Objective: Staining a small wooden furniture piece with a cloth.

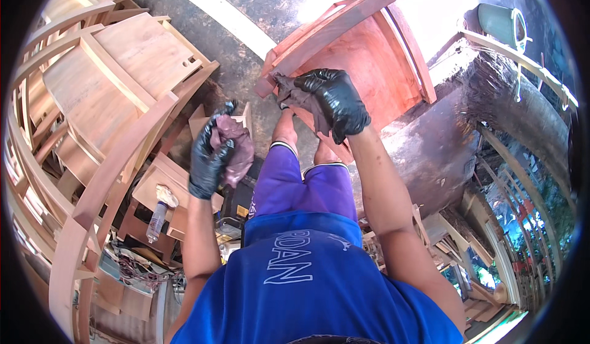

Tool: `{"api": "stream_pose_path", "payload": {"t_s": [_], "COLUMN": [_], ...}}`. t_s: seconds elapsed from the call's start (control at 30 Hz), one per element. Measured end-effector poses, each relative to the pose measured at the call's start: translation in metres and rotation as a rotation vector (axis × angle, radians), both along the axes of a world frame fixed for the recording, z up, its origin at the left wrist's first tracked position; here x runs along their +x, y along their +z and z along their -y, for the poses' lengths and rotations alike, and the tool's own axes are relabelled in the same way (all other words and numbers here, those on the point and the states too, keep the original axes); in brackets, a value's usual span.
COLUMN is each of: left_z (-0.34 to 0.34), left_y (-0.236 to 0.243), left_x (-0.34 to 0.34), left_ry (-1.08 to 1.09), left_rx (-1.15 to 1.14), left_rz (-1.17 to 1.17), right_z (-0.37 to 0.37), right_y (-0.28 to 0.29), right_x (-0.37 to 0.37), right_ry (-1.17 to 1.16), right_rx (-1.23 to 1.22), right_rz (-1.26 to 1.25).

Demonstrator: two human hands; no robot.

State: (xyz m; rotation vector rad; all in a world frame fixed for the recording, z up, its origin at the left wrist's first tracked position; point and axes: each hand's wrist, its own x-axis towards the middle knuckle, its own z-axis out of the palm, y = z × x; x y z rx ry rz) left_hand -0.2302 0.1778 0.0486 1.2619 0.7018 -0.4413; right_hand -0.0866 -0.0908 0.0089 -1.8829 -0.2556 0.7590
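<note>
Both my hands wear black gloves. My left hand point(212, 150) is raised left of my legs, its fingers curled around a crumpled pinkish-purple rag point(236, 150). In my right hand point(338, 101) a darker, brownish-purple rag point(307, 101) is gripped, its loose ends hanging past the fingers. That hand is over the near left part of a reddish-stained wooden piece point(381, 67) with curved rails, standing on the floor ahead of me. Whether the dark rag touches the wood, I cannot tell.
Unstained wooden frames with curved rails and panels point(104, 92) are stacked at the left. A clear bottle point(157, 222) stands among small wooden boxes at the lower left. A pale green bucket point(501, 24) is at the far right, near a wooden pole point(522, 61).
</note>
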Motion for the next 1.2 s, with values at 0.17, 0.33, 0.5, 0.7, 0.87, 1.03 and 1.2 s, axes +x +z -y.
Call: {"api": "stream_pose_path", "payload": {"t_s": [0.17,0.33,0.5,0.7,0.87,1.03,1.2], "left_z": [-0.025,-0.01,-0.008,-0.013,-0.017,-0.02,-0.021], "left_y": [0.01,0.012,0.01,0.015,0.022,0.023,0.021], "left_x": [0.069,0.063,0.056,0.074,0.114,0.161,0.167], "left_ry": [-0.322,-0.325,-0.369,-0.477,-0.676,-1.119,-1.032], "left_rx": [0.007,-0.03,0.089,0.184,0.209,0.166,0.149], "left_rz": [0.213,0.118,0.138,0.176,0.249,0.097,0.073], "right_z": [0.001,0.003,0.003,-0.021,-0.024,-0.018,-0.016], "right_y": [-0.011,-0.035,0.01,0.025,0.018,0.022,0.022], "right_x": [0.001,-0.014,0.016,0.012,0.005,-0.001,-0.005], "right_ry": [0.091,0.032,0.253,-0.243,-0.212,-0.11,0.047], "right_rx": [0.007,0.116,0.044,0.004,0.081,0.028,-0.037], "right_rz": [-0.164,-0.074,0.527,-0.428,-0.439,-0.194,-0.123]}}
